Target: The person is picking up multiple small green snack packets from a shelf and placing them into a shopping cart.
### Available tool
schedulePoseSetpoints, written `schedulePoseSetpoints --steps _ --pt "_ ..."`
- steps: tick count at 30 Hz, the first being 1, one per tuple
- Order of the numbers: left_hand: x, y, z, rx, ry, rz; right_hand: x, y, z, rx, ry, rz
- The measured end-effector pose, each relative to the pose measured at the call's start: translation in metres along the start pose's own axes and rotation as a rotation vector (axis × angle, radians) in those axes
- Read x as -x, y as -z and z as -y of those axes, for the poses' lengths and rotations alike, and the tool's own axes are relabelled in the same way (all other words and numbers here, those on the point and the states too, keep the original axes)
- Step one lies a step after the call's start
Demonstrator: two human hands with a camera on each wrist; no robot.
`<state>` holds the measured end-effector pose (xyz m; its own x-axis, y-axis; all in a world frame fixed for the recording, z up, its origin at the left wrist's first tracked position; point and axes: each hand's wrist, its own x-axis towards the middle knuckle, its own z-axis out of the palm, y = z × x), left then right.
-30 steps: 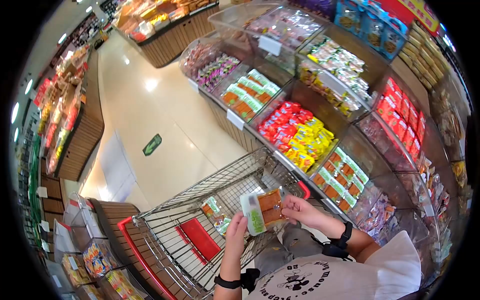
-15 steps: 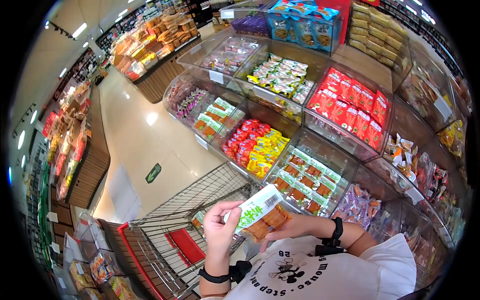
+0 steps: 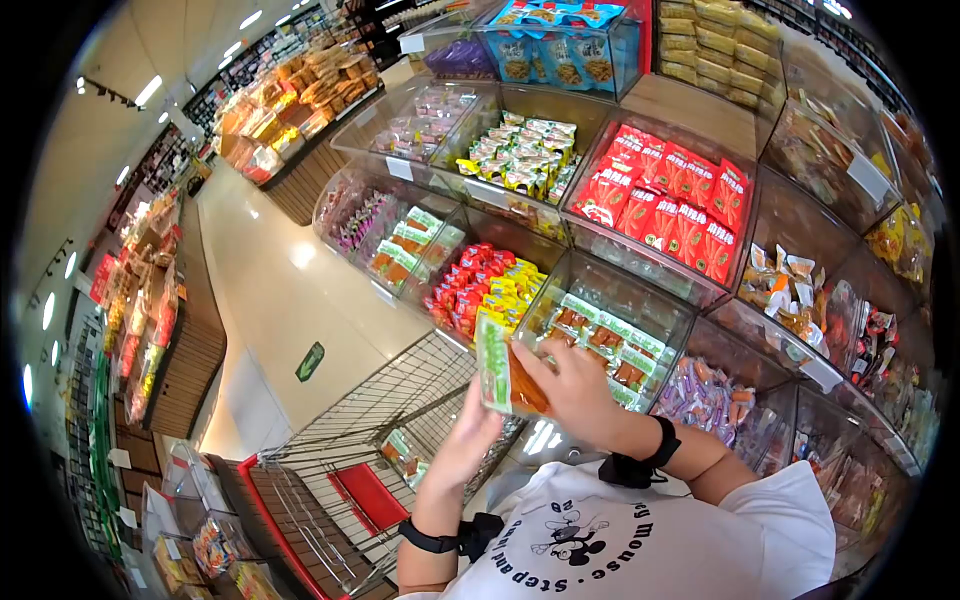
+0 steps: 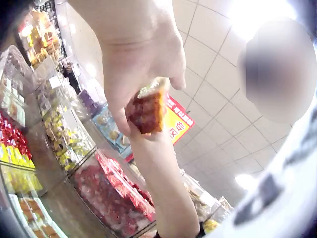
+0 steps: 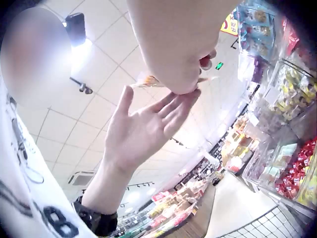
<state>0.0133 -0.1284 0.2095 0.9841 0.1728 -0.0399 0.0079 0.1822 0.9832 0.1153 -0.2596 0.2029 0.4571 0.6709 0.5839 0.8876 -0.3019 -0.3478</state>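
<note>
A flat snack packet (image 3: 526, 386), clear with a green-and-white label strip and brown pieces inside, tilts above the cart's near side. My right hand (image 3: 580, 395) grips its right side, fingers across its face. Under its lower left edge lies my left hand (image 3: 468, 436); in the right wrist view that left hand (image 5: 141, 131) has straight, spread fingers, palm up, thumb tip near the packet's edge. The left wrist view shows the packet's brown pieces (image 4: 147, 113) beside my left hand (image 4: 138, 64). Similar packets (image 3: 405, 458) lie in the cart.
A wire shopping cart with a red panel (image 3: 368, 497) stands in front. To the right, tiered clear bins hold red packets (image 3: 665, 200), yellow and red sweets (image 3: 485, 285) and more green-labelled packets (image 3: 610, 345). Another display (image 3: 150, 310) lines the aisle's left side.
The packet has turned from label up to steeply tilted. My left hand has let go of its pinch and opened beneath; my right hand has moved up over its face. The view has shifted right.
</note>
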Motion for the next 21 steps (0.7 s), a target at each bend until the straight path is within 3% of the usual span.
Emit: schedulePoseSetpoints --steps 3,4,7,8,11,12,15,17,19,20,21 --pt "-0.002 -0.015 0.004 -0.077 0.142 -0.118 0.010 -0.010 -0.001 0.142 0.039 -0.044" --pt "-0.005 -0.016 0.005 -0.009 0.116 -0.180 0.011 -0.010 -0.001 0.159 0.040 -0.047" --pt "-0.018 -0.012 0.014 0.199 0.049 -0.367 0.010 0.006 0.005 0.006 0.091 0.041" --pt "-0.020 -0.009 0.019 0.162 0.080 -0.457 0.011 0.010 0.005 -0.095 0.143 0.066" --pt "-0.023 -0.005 0.022 0.014 0.157 -0.466 0.017 0.012 -0.004 -0.269 0.019 0.091" --pt "-0.026 -0.010 0.020 0.006 0.136 -0.456 0.016 0.011 -0.010 -0.229 -0.028 -0.008" --pt "-0.049 -0.005 0.065 -0.164 -0.042 -0.328 -0.009 0.019 -0.035 -0.144 -0.036 0.013" --pt "-0.064 -0.011 0.090 -0.416 0.055 -0.211 -0.004 -0.009 -0.070 -0.285 -0.107 0.202" --pt "-0.080 -0.008 0.144 -0.529 0.109 -0.078 0.001 -0.037 -0.121 -0.487 -0.190 0.518" --pt "-0.083 -0.012 0.148 -0.563 0.170 -0.004 0.012 -0.047 -0.140 -0.464 -0.270 0.542" --pt "-0.085 -0.013 0.157 -0.519 0.118 -0.003 0.023 -0.055 -0.161 -0.439 -0.344 0.565"
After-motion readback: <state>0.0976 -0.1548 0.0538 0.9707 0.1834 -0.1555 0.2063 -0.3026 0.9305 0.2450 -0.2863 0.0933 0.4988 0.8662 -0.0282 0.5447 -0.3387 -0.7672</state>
